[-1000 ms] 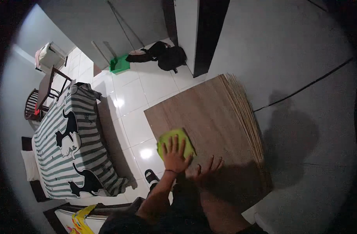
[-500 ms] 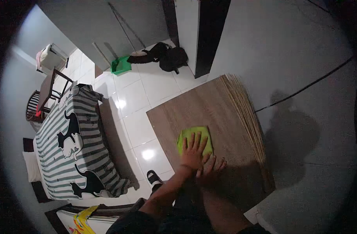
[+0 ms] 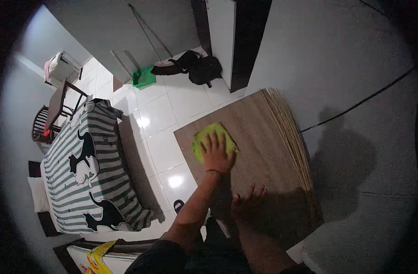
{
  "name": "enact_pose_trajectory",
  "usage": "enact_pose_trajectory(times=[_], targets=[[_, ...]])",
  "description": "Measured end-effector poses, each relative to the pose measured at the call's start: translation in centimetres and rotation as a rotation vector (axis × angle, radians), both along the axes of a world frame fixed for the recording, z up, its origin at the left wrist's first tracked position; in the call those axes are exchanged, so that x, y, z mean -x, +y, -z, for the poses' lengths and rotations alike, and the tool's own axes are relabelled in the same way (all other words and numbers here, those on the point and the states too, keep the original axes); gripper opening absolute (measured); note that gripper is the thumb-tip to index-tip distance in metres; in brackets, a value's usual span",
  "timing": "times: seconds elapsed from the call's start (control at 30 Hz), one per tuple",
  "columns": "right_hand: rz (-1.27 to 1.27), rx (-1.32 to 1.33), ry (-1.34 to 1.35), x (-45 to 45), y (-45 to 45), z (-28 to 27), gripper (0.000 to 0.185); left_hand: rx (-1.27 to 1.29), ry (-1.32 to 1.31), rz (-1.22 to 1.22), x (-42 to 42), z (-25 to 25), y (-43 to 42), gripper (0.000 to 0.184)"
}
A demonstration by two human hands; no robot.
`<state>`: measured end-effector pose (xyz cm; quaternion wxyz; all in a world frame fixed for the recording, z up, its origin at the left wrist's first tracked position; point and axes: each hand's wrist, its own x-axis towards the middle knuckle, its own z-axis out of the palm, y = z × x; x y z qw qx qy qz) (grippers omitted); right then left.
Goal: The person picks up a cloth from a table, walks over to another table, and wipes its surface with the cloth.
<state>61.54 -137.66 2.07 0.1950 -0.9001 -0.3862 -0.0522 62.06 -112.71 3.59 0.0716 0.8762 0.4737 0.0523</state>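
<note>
My left hand (image 3: 218, 157) lies flat with its fingers spread on a yellow-green cloth (image 3: 212, 129), pressing it against a brown wood-grain tabletop (image 3: 250, 118). The cloth is near the tabletop's left edge. In shadow lower on the same surface, my right hand (image 3: 249, 205) rests palm down, fingers apart, with nothing in it. Along the tabletop's right edge lies a bundle of thin sticks (image 3: 289, 137), like a stick broom.
To the left is a bed (image 3: 108, 173) with a striped cat-print cover. A green dustpan (image 3: 144, 78) and black bags (image 3: 204, 68) are on the white tiled floor (image 3: 161, 148). A grey wall (image 3: 346, 82) with a black cable (image 3: 359, 105) stands on the right.
My left hand has slid the cloth up and to the left across the tabletop, away from my right hand. My right hand has stayed nearly in place.
</note>
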Motion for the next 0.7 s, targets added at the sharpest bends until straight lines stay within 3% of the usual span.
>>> enact_pose_trajectory(times=[0.13, 0.2, 0.33, 0.4, 0.43, 0.5, 0.53, 0.6, 0.7], targets=[[0.039, -0.042, -0.023, 0.5, 1.0, -0.5, 0.075, 0.087, 0.003, 0.264, 0.7, -0.1, -4.7, 0.086], [-0.049, -0.107, -0.128, 0.2, 1.1, -1.6, 0.072, 0.136, -0.127, 0.374, 2.7, 0.2, -7.3, 0.085], [-0.02, -0.012, -0.104, 0.6, 0.4, -1.1, 0.071, 0.214, -0.072, 0.317, 6.9, -1.0, -8.8, 0.084], [0.082, 0.28, 0.085, 0.9, 0.4, -2.0, 0.072, 0.171, -0.038, 0.242, 8.3, -0.9, -8.2, 0.083], [0.082, 0.283, 0.088, 0.5, 0.9, -2.9, 0.072, 0.162, -0.032, 0.197, 8.3, -1.2, -7.3, 0.084], [-0.262, -0.09, -0.263, -0.5, 2.5, -4.7, 0.074, 0.136, -0.06, 0.128, 6.7, -1.1, -5.1, 0.084], [-0.263, -0.091, -0.26, -0.1, 1.9, -4.1, 0.074, 0.107, -0.092, 0.059, 5.7, -1.0, -3.8, 0.084], [0.068, 0.156, 0.09, 1.0, 0.8, -2.2, 0.076, 0.083, -0.06, 0.016, 2.7, -0.2, -1.7, 0.084], [0.006, 0.024, 0.095, 0.6, 0.3, -0.4, 0.077, 0.056, -0.063, 0.016, -0.3, 0.4, -1.9, 0.084]])
